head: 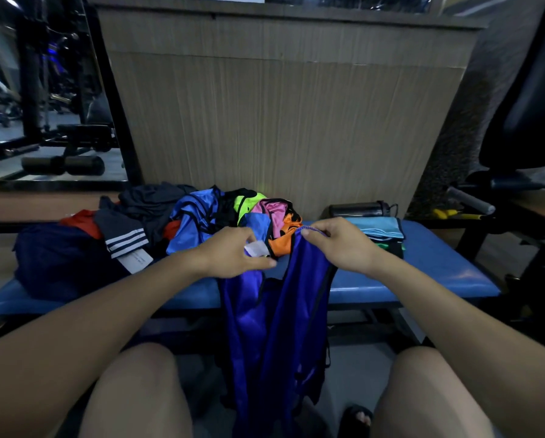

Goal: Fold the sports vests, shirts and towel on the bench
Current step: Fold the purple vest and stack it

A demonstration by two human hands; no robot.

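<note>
Now both hands hold a blue vest (274, 327) up by its top edge, its body hanging over the front of the bench (423, 267) between the knees. Left hand (233, 252) pinches the cloth beside a white tag (257, 248); right hand (337, 243) has its fingers curled round the hem. Behind lies a heap of vests (230, 213), with shirts (145, 207) left and a folded towel (380, 227) right.

Bench (438, 273) runs left to right before a panel wall (280, 105). On it: bag (59, 260) far left, heap of vests and shirts (201, 216) at centre, folded stack (385, 235) to the right. Bottle (359, 209) lies behind the stack, against the wall. One vest (274, 327) hangs over the bench's near edge, between the knees. Mirror (43, 90) stands behind, left.
</note>
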